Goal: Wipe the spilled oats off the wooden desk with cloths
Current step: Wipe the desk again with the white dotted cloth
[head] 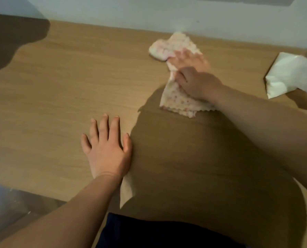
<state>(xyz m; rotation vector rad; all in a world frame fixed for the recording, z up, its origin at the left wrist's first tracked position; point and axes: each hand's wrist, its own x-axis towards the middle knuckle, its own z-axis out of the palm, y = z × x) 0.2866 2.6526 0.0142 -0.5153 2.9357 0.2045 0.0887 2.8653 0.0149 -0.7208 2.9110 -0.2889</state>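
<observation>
A pale cloth with small pink dots and a zigzag edge lies on the wooden desk at the centre right, bunched at its far end near the wall. My right hand presses down on the cloth's middle, fingers closed over the fabric and blurred with motion. My left hand rests flat on the bare desk nearer to me, fingers spread, holding nothing. I cannot make out any oats on the surface.
A white plastic bag lies at the desk's right edge. A light wall runs along the far side. Dark shadows cover the near centre and far left. The desk's front edge meets my dark clothing.
</observation>
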